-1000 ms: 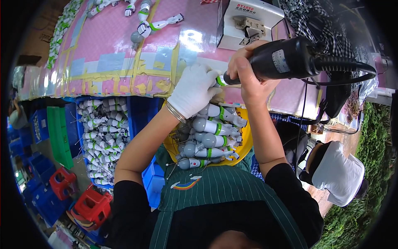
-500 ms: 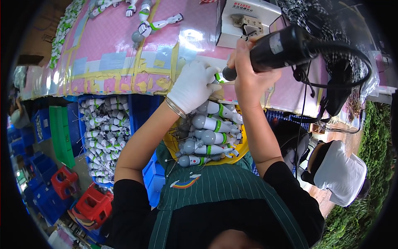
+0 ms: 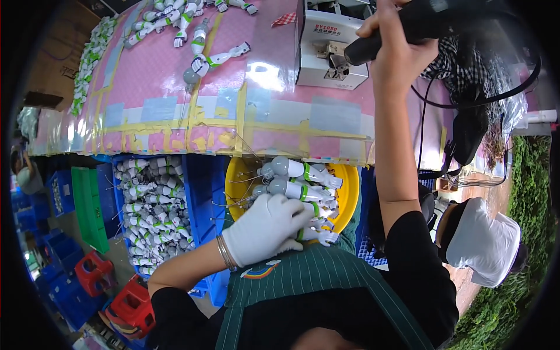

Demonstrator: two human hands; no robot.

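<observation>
In my right hand (image 3: 402,49) is a black electric screwdriver (image 3: 417,26), its fingers closed round the body. The screwdriver's nose end is at the metal outlet of a white box-shaped screw feeder (image 3: 329,49). My left hand (image 3: 265,230), in a white glove, is down at the near side of a yellow basin (image 3: 352,195). Its fingers are closed round a white-and-green toy arm (image 3: 321,235), whose hand end sticks out to the right. Other toy arms (image 3: 297,169) with grey ball ends and thin wires lie in the basin.
A blue crate (image 3: 204,201) full of similar toy arms (image 3: 149,216) stands left of the basin. More jointed toy arms (image 3: 199,44) lie on the pink, taped table (image 3: 280,111). The screwdriver's black cable (image 3: 496,102) loops at right. Red stools (image 3: 131,306) stand lower left; another person (image 3: 484,242) is at right.
My left hand has come down from the table edge to the basin. My right hand has carried the screwdriver away from the toy arm, up and right to the screw feeder.
</observation>
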